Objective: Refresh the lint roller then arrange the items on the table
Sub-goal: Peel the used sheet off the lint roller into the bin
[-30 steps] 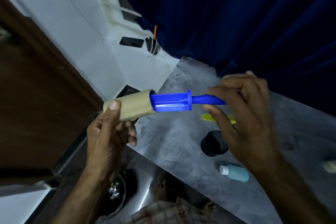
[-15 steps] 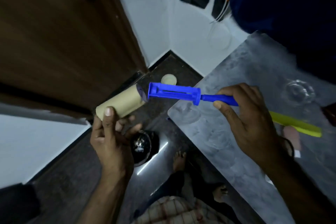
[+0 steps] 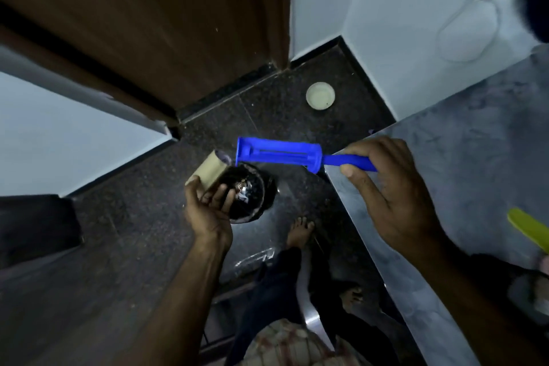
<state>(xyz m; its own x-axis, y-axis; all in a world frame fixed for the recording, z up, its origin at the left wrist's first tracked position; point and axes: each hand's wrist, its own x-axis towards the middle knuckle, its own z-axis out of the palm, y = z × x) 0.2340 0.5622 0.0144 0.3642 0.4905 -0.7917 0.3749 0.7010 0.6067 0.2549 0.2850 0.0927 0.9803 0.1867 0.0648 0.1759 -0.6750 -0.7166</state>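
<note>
My right hand grips the thin handle of the blue lint roller frame, whose bare spindle points left over the dark floor. The beige cardboard tube is off the spindle and held in my left hand. The tube sits just above a black waste bin on the floor that holds shiny scraps. The tube's open end is a small gap left of the spindle tip.
The grey marbled table fills the right side, with a yellow-green strip near its right edge. A round cream lid lies on the floor by the wall corner. A brown door stands behind. A bare foot is beside the bin.
The tube has come fully off the blue spindle. My left hand has carried it down over the bin, and my view has tilted down toward the floor.
</note>
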